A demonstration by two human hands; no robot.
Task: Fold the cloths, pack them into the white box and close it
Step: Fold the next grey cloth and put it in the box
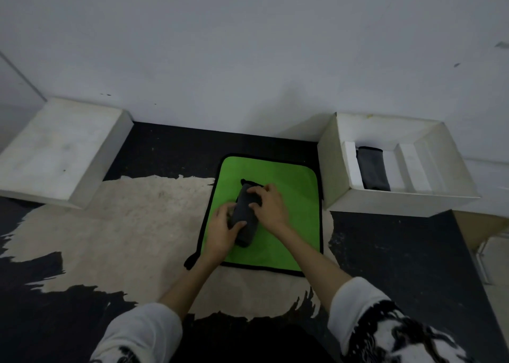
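On a worn black desk (385,252) with bare beige patches, against a white wall (248,45), the left hand (223,231) and right hand (268,205) grip a folded grey cloth (245,216) at centre on a green cloth (289,197), between the white lid (60,150) at left and the open white box (336,169) at right holding another grey cloth (373,168).

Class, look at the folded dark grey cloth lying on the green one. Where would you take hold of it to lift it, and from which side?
Grip the folded dark grey cloth across its narrow middle, coming down from above. It lies as a long, slim bundle on the flat green cloth, so thumb and fingers can probably span both long sides and keep the folds together. The left hand and right hand already sit on it there.
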